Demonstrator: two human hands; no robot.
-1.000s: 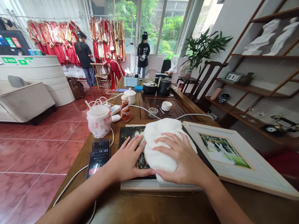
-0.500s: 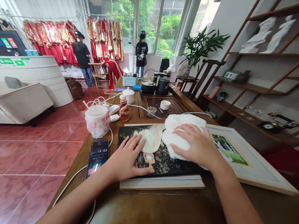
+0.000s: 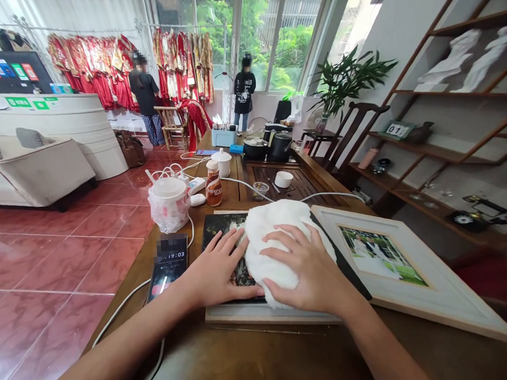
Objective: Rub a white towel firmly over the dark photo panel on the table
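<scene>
Beyond the white cloth (image 3: 282, 272), a bottle (image 3: 213, 184) reads "NESCA".

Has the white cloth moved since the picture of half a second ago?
Yes: with the right hand, the white cloth has moved left, away from the framed photo, which was partly hidden then.

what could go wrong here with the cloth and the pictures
The white cloth hides part of the dark picture, so a scratch beneath it might go unnoticed.
The framed photo lies close on the right, so a wide sweep of the right hand could bump it.
The phone sits near the left forearm and might get nudged.
</scene>
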